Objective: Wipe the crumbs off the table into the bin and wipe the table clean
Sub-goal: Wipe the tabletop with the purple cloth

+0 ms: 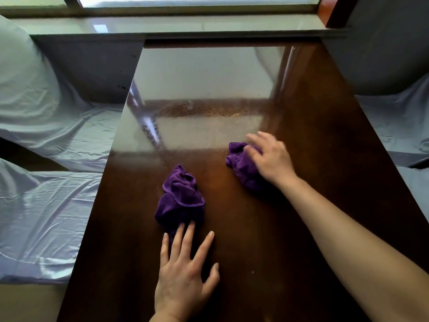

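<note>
Pressing down on a crumpled purple microfibre cloth [241, 165], the right hand [270, 156] lies over it with fingers loosely spread and slightly blurred, likely so the palm can drag the soft pile flat across the dark, glossy brown wooden table [313, 135]. The left hand [183, 273] rests flat, fingers fanned, its fingertips [191, 225] touching the near edge of a second bunched purple microfibre cloth with a stitched hem [180, 196]; it looks set to push rather than grip. Beyond the right hand, a faint band of pale, gritty crumbs [209, 110] lies across the polished top, well apart from both cloths. No bin is in view. Smooth lacquer should let crumbs slide easily, while the fuzzy cloths would trap fine dust. Wrinkled, silky grey-blue seat covers [46, 205] lie off to the left hand's side.
</note>
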{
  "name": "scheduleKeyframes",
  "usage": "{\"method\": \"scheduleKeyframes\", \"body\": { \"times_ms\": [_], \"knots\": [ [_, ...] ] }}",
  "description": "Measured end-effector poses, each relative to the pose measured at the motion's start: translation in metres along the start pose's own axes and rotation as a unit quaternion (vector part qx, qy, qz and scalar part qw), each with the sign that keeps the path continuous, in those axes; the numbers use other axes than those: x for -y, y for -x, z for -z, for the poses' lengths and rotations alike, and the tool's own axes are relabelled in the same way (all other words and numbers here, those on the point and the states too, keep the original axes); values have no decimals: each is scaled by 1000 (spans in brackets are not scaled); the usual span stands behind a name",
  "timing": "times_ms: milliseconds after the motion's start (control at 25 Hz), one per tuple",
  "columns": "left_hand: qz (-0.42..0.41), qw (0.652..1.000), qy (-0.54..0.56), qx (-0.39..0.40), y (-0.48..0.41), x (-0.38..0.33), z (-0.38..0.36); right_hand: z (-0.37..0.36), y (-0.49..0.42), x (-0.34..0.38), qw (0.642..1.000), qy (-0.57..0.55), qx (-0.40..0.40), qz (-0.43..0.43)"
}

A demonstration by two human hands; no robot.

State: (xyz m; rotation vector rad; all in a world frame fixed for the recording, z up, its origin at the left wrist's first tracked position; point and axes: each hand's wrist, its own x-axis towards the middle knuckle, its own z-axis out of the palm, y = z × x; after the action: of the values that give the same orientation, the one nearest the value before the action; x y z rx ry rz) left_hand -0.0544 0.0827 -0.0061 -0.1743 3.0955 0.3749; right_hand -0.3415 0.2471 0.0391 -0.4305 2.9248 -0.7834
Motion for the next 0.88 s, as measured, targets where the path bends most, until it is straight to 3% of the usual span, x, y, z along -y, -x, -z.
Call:
{"method": "scheduleKeyframes", "body": {
  "times_ms": [120, 200, 280, 400, 480, 560, 640, 800, 880],
  "knots": [
    [-1, 1000, 2, 4, 1, -1, 1, -33, 33, 18, 975, 106, 81, 178],
    [-2, 1000, 7, -2, 0, -1, 1, -36, 24, 7, 958, 124, 60, 253],
    [-2, 1000, 9, -3, 0, 0, 1, -25, -3, -19, 972, 130, -28, 195],
    [-3, 1000, 2, -2, -1, -1, 1, -13, -35, -41, 982, 106, -151, -51],
    [-4, 1000, 1, 1, 0, -2, 2, -25, -43, -20, 975, 71, -171, -123],
    [-5, 1000, 2, -1, -1, -1, 3, -41, -39, 19, 987, 46, -138, -67],
    [-6, 1000, 2, -4, 0, -1, 2, -61, -24, 60, 995, 21, -81, 55],
    [-8, 1000, -2, -2, -1, -1, 3, -74, 6, 82, 951, 57, 51, 301],
    [-6, 1000, 10, -9, -1, 0, 2, -61, -17, 57, 960, 97, 25, 260]
  ]
}}
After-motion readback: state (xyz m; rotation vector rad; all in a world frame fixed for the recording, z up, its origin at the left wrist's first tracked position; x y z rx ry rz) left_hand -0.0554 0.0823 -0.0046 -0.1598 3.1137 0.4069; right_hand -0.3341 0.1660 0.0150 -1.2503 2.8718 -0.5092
